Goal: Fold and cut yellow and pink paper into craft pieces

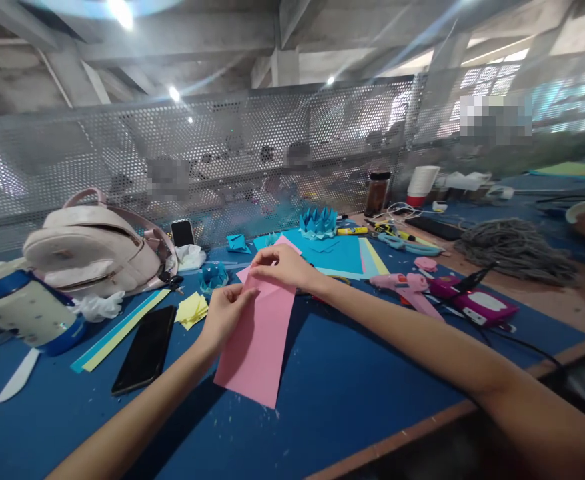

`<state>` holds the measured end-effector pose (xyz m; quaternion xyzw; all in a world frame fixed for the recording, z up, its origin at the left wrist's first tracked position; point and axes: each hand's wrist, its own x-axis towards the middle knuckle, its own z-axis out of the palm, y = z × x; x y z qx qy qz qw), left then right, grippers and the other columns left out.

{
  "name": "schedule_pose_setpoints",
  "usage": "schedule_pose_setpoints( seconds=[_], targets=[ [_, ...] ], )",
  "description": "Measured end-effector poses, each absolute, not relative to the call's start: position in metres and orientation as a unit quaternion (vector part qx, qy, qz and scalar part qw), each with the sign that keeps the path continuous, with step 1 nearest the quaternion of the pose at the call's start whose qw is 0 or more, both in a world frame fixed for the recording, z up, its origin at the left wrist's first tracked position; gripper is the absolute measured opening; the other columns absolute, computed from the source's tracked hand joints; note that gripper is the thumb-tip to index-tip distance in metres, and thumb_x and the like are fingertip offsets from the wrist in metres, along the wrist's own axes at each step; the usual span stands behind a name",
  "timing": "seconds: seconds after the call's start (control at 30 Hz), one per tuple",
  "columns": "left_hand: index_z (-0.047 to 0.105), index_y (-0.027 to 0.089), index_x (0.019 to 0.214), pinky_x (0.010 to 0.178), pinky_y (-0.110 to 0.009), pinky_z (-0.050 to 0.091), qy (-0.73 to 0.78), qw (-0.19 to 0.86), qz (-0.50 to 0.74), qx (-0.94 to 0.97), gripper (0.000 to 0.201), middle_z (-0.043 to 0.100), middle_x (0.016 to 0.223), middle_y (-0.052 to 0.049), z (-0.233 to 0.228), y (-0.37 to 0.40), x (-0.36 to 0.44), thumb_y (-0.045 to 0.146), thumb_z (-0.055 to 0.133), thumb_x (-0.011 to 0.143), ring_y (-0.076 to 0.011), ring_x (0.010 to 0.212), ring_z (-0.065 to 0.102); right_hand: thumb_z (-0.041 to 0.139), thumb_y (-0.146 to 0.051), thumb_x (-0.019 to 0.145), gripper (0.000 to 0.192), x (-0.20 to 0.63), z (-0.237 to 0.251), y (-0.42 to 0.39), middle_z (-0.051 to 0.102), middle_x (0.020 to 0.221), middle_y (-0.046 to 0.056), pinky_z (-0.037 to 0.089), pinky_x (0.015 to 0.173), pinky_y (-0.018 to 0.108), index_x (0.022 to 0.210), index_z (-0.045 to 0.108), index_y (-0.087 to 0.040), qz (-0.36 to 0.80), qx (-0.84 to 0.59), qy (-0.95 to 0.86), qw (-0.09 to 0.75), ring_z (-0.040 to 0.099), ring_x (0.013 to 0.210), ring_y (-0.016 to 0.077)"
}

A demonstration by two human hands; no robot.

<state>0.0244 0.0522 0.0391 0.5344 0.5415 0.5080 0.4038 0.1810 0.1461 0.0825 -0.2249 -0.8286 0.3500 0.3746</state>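
Both hands gripping pink paper strip (259, 333) over blue table (352, 393). Left hand (225, 313) pinching its left edge midway; right hand (282, 265) pinching far end, folding corner. Strip's long axis running away from person, near end resting on table.

Pink paper (257, 347), blue table (347, 400).

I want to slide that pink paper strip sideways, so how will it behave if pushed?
The pink paper strip looks thin and floppy: its top bends where the right hand pinches it. Probably very light, so it would skid easily on the blue mat or buckle.
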Motion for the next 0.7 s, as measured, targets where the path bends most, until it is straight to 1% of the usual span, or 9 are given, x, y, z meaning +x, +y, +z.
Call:
schedule_pose_setpoints(
  seconds=[0.17,0.33,0.43,0.57,0.7],
  targets=[
    [0.063,0.014,0.065,0.045,-0.021,0.026,0.540,0.385,0.507,0.550,0.044,0.052,0.054,0.002,0.040,0.059,0.024,0.057,0.072,0.069,-0.0107,0.047,0.042,0.064,-0.028,0.080,0.013,0.177,0.075,0.149,0.068,0.077,0.002,0.044,0.065,0.025,0.079,0.068,-0.016,0.350,-0.218,-0.825,0.386,0.059,0.071,0.0139],
    [0.056,0.015,0.058,0.044,-0.020,0.019,0.539,0.373,0.499,0.568,0.046,0.040,0.050,0.005,0.036,0.062,0.024,0.057,0.070,0.070,-0.0073,0.045,0.030,0.065,-0.027,0.078,0.016,0.177,0.070,0.149,0.064,0.070,0.001,0.042,0.063,0.025,0.067,0.062,-0.016,0.348,-0.223,-0.816,0.403,0.055,0.067,0.0127],
    [0.051,0.016,0.056,0.044,-0.020,0.016,0.538,0.370,0.496,0.572,0.047,0.034,0.050,0.007,0.036,0.062,0.023,0.056,0.070,0.070,-0.0065,0.045,0.026,0.064,-0.031,0.079,0.019,0.177,0.068,0.152,0.064,0.069,0.001,0.043,0.063,0.025,0.068,0.063,-0.016,0.351,-0.221,-0.817,0.400,0.056,0.067,0.0134],
    [0.051,0.016,0.057,0.045,-0.020,0.017,0.536,0.379,0.494,0.570,0.047,0.037,0.051,0.006,0.034,0.062,0.022,0.057,0.069,0.071,-0.0070,0.046,0.028,0.057,-0.036,0.086,0.026,0.176,0.066,0.152,0.064,0.068,0.001,0.042,0.060,0.024,0.073,0.066,-0.015,0.334,-0.230,-0.825,0.394,0.056,0.066,0.0142],
    [0.052,0.016,0.059,0.046,-0.020,0.019,0.533,0.387,0.495,0.567,0.047,0.039,0.053,0.005,0.028,0.062,0.023,0.058,0.068,0.072,-0.0078,0.047,0.030,0.053,-0.032,0.090,0.026,0.173,0.061,0.143,0.062,0.069,0.000,0.037,0.061,0.025,0.070,0.061,-0.016,0.264,-0.263,-0.827,0.421,0.054,0.067,0.0139]
  ],
)
